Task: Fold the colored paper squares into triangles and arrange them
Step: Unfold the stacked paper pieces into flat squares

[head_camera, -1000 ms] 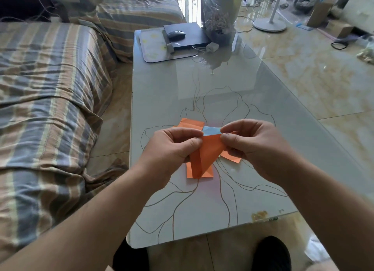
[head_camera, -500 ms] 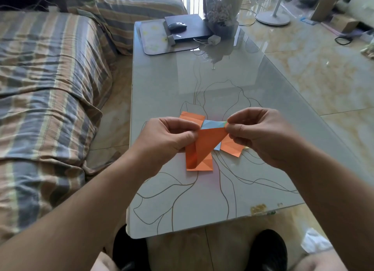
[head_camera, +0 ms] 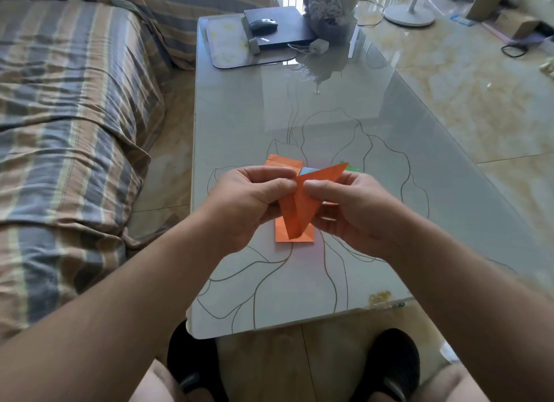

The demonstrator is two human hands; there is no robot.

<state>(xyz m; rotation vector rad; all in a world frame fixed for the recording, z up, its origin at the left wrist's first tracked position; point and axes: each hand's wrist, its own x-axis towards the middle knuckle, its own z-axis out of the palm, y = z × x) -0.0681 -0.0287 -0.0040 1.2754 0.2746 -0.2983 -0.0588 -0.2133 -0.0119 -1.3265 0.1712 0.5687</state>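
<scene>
Orange paper (head_camera: 302,209) held above bench (head_camera: 329,116), over orange sheets (head_camera: 295,236) lying flat. Folded into narrow wedge; long axis near vertical, tip pointed toward viewer, upper corner pointed far-right. Left hand (head_camera: 248,203) fingers curled, pinched on left edge; right hand (head_camera: 353,212) fingers pinched on right flap. Clear plastic bag (head_camera: 329,8) at far bench end; contents pale, not identifiable.
</scene>
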